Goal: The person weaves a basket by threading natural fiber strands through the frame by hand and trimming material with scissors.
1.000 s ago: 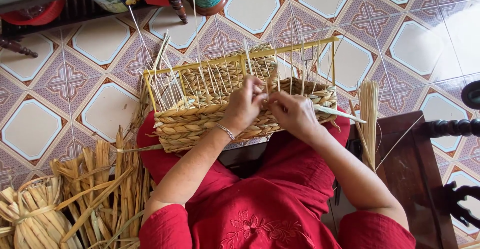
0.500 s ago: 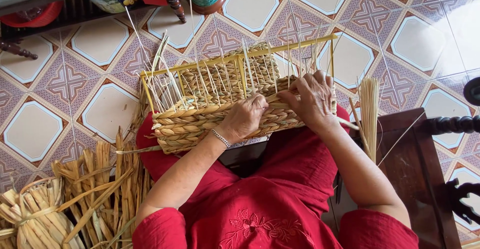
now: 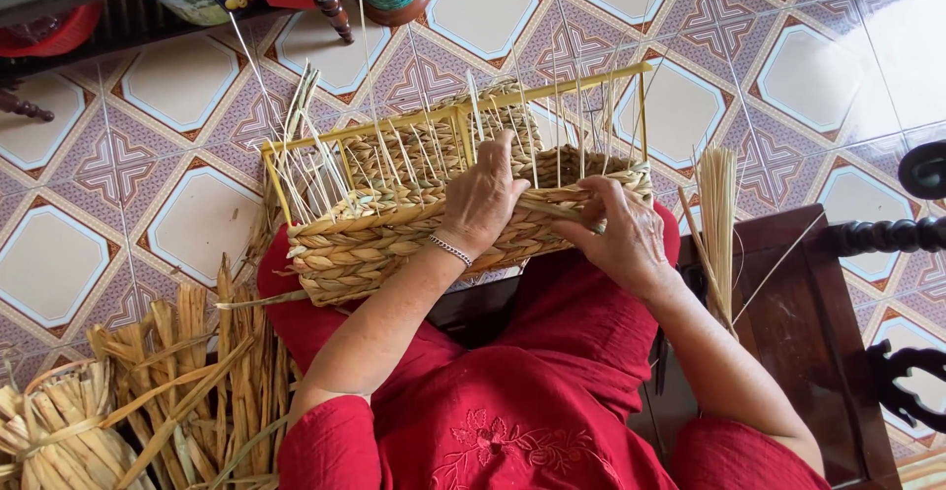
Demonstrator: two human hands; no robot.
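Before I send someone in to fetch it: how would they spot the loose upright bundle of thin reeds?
Find the person in red with the half-woven basket on their lap. Past their right hand, a bundle of thin pale reeds stands against the dark wooden furniture. Unlike the flat broad strips on the floor, it stands upright and fine.
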